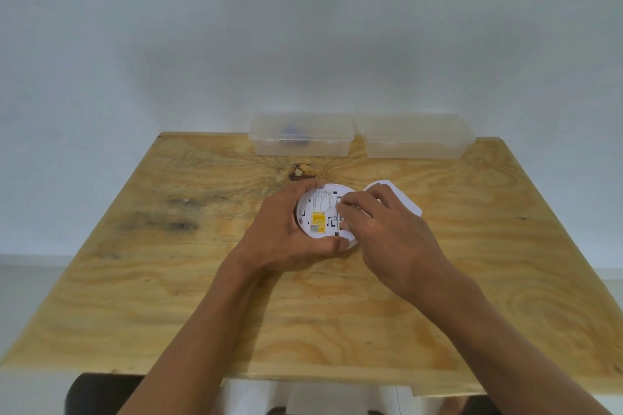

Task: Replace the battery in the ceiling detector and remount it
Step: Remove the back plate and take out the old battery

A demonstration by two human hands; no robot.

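Observation:
A round white detector [320, 212] lies back side up in the middle of the wooden table [168, 280], showing a yellow label and printed text. My left hand [286, 232] wraps around its left and near rim. My right hand [381, 222] rests over its right side, fingertips pinched at the battery compartment; what they hold is hidden. A white mounting plate [404, 200] lies just behind my right hand, partly covered.
Two clear plastic boxes stand at the table's far edge against the wall: the left box [300, 135] has something blue inside, the right box [416, 136] looks empty. A dark knot [301, 172] marks the wood behind the detector.

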